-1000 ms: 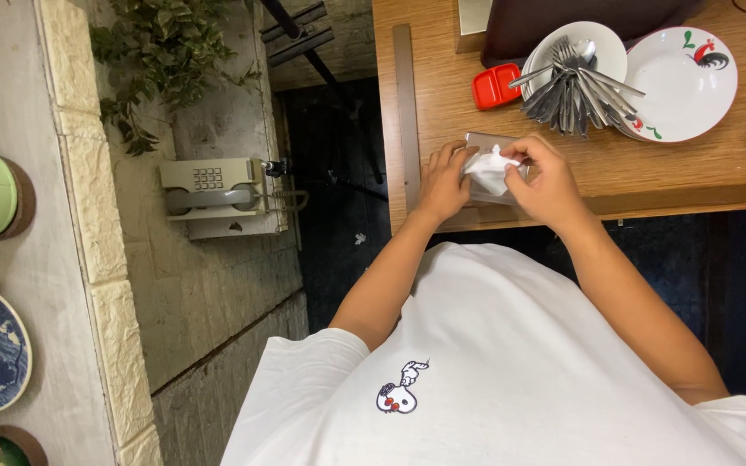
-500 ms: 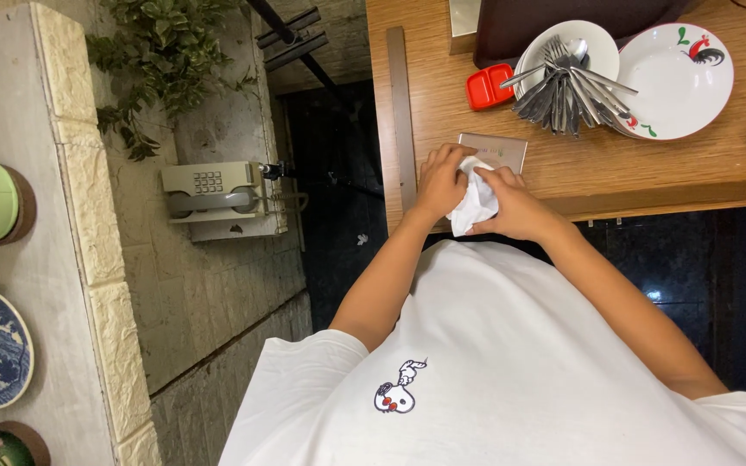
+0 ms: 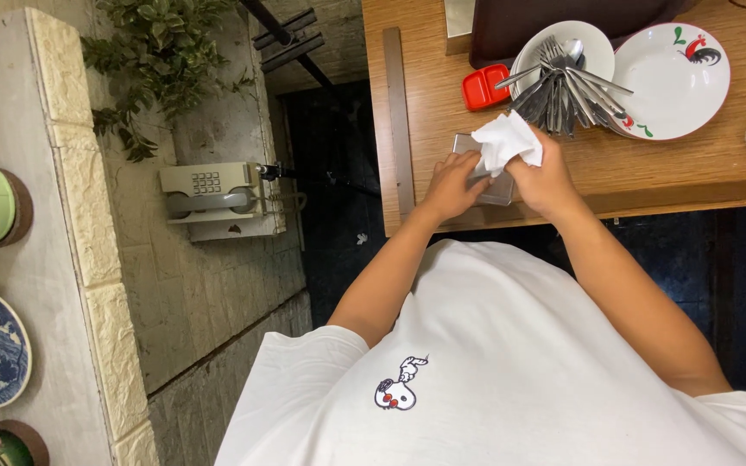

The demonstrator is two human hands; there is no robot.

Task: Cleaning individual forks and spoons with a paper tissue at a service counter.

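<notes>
White shirt sleeves nearest, both forearms reaching up to desk (image 3: 425,112) edge. Left hand (image 3: 451,183) fingers pressed flat on small clear rectangular box (image 3: 483,177), pinning it; long axis runs away from body. Right hand (image 3: 546,177) fingers pinch crumpled white tissue (image 3: 507,142), soft, creased, sitting just above box, touching both hands. Beyond fingers: glossy red dish (image 3: 485,87), bundle of metal cutlery (image 3: 563,82) in white bowl (image 3: 602,43), rooster-painted plate (image 3: 675,82).
</notes>
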